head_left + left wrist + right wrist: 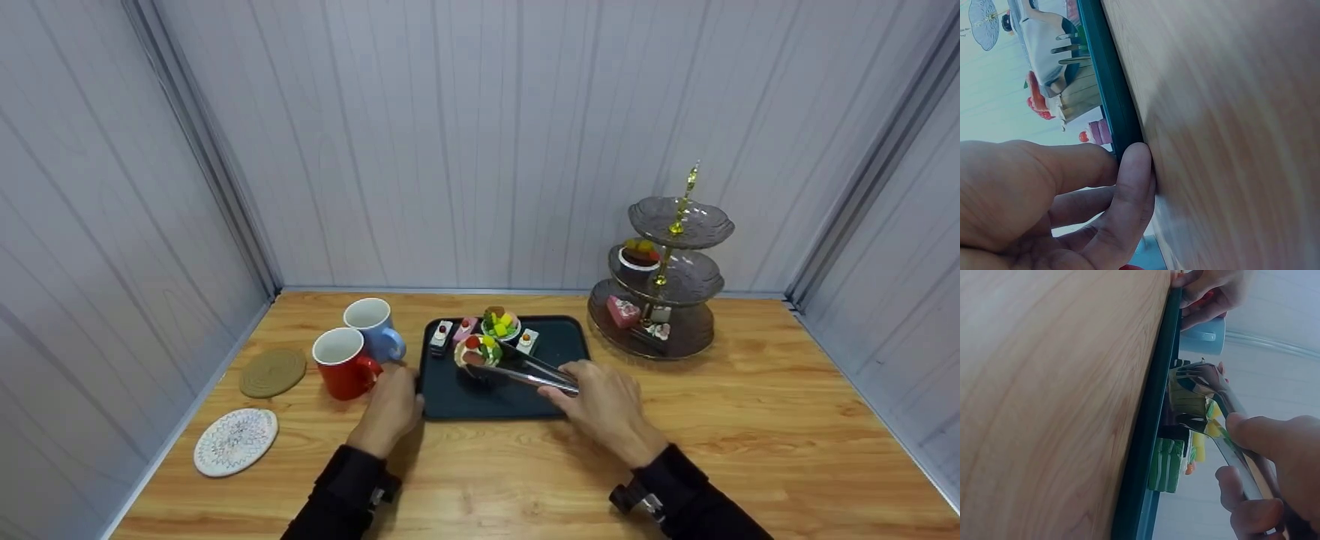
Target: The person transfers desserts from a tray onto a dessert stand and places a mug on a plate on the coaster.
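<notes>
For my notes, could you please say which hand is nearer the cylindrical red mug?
Left: the left hand is just right of the red mug; the right hand is farther, at the right end of the dark rectangular tray, holding silver metal tongs.

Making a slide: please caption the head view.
Right hand holds metal tongs around a fruit-topped cupcake; left hand grips the dark tray.

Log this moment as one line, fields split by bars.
left hand: pinches left edge of tray | right hand: holds tongs | tongs: ends either side of nearer cupcake | tiered stand: desserts on lower two tiers
</notes>
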{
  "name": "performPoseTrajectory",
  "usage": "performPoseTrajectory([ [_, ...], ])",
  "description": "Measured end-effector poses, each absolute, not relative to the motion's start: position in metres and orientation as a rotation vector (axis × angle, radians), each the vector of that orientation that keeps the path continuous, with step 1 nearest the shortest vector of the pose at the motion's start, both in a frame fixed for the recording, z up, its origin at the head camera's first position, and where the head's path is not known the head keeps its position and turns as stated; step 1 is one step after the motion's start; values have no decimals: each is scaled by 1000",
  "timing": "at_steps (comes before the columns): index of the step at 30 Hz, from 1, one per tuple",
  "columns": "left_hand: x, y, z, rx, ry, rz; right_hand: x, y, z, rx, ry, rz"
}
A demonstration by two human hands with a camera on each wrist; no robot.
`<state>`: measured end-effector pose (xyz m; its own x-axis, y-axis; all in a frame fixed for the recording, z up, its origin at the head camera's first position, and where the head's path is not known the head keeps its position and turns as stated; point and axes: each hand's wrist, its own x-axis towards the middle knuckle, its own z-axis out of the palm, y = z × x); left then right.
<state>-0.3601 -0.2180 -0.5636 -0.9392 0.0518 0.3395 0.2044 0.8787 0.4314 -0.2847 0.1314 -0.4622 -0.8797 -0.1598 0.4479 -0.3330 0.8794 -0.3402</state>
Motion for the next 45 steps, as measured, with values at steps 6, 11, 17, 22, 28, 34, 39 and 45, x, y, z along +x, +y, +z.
performPoseTrajectory([
  [6, -359, -219, -563, -214, -2700, -689, -284, 134, -460, 376, -2622, 563],
  [11, -356, -218, -558, -188, -2737, -709, -282, 137, -460, 410, -2579, 549],
  [17, -348, -212, -538, -131, -2843, -723, -280, 144, -458, 447, -2514, 540],
  [22, -343, -209, -528, -110, -2877, -703, -280, 151, -457, 471, -2487, 506],
  [28, -356, -218, -554, -169, -2787, -735, -278, 161, -457, 511, -2409, 485],
  [34, -361, -219, -560, -173, -2769, -696, -274, 171, -456, 567, -2325, 492],
  [39, -360, -216, -557, -142, -2801, -724, -272, 179, -454, 578, -2290, 499],
  [45, -359, -216, -556, -136, -2804, -740, -272, 190, -450, 584, -2260, 498],
])
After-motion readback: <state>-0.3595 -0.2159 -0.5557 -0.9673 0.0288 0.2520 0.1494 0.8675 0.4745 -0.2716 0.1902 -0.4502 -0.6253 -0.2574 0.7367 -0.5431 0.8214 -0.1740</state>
